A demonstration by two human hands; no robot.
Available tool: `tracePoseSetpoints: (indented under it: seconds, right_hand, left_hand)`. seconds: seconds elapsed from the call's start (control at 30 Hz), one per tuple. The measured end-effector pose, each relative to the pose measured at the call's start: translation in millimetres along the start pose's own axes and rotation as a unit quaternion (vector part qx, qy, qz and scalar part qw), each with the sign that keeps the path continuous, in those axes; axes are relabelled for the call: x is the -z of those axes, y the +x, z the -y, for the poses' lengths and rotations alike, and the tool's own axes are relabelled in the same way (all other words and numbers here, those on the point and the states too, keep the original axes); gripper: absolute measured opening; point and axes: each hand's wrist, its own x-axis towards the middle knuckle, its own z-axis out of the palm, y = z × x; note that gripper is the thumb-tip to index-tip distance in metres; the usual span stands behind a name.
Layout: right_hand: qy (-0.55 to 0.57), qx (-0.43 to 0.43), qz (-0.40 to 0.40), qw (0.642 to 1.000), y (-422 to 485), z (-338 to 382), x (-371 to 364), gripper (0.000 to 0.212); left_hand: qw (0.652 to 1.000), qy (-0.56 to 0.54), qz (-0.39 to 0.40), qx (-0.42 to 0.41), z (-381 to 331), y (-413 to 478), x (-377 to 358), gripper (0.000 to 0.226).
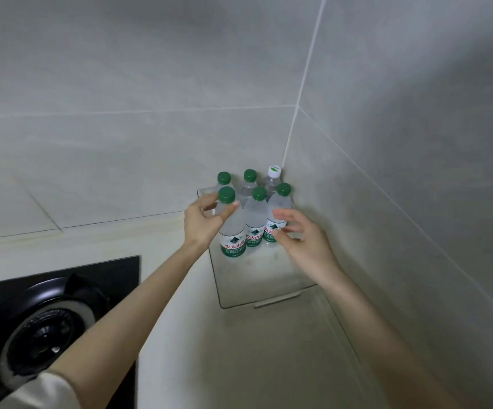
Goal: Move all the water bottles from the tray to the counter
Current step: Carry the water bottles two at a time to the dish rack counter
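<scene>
Several water bottles stand close together at the back of a clear tray (279, 299) in the counter's corner. All have green caps except the white-capped bottle (273, 178) at the back right. My left hand (202, 222) pinches the front-left bottle (232, 231) at its shoulder, just under the cap. My right hand (304, 240) is spread, with relaxed fingertips at the label of the front-right bottle (279, 208), not wrapped round it. The middle front bottle (255, 219) stands untouched between them.
The pale counter (254, 355) stretches from the tray toward me. A black gas hob (47, 329) with a round burner lies at the lower left. Tiled walls (401, 172) enclose the corner behind and to the right of the tray.
</scene>
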Motion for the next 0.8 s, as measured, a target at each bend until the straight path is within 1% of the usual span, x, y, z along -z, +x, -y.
tracePoseSetpoints:
  seconds: [0.07,0.13,0.2,0.3,0.37,0.43,0.5,0.6,0.7,0.73,0.8]
  right_hand:
    - [-0.002,0.001,0.007,1.0,-7,3,-1,0.036]
    - [-0.004,0.011,0.018,1.0,-16,5,-3,0.04]
    - [-0.011,0.021,0.04,0.999,-24,6,-5,0.05]
    - [-0.008,0.039,0.073,0.997,-36,15,-7,0.071]
    - [0.025,0.043,0.086,0.995,-44,21,-9,0.077]
    - [0.061,0.047,0.117,0.99,-57,23,-12,0.077]
    - [0.072,0.064,0.144,0.985,-70,25,-15,0.071]
    - [0.096,0.084,0.15,0.98,-89,32,-17,0.059]
    - [0.114,0.099,0.143,0.978,-104,42,-19,0.054]
    - [0.119,0.1,0.141,0.978,-108,44,-19,0.054]
    - [0.128,0.096,0.137,0.978,-113,46,-19,0.056]
  left_hand:
    - [0.999,-0.014,0.016,-0.026,-27,-14,11,0.031]
    - [0.997,-0.023,0.048,-0.057,-57,-32,23,0.022]
    - [0.994,-0.033,0.064,-0.08,-81,-49,33,0.021]
    - [0.992,-0.08,0.067,-0.07,-113,-75,47,0.021]
    - [0.99,-0.093,0.087,-0.061,-130,-92,56,0.022]
    - [0.989,-0.085,0.099,-0.066,-141,-111,65,0.022]
    - [0.99,-0.079,0.095,-0.066,-149,-125,73,0.022]
    - [0.992,-0.094,0.067,-0.052,-154,-147,83,0.016]
    - [0.992,-0.109,0.051,-0.048,-158,-163,89,0.009]
    - [0.991,-0.108,0.054,-0.05,-158,-169,92,0.01]
    - [0.991,-0.094,0.077,-0.059,-153,-176,98,0.025]
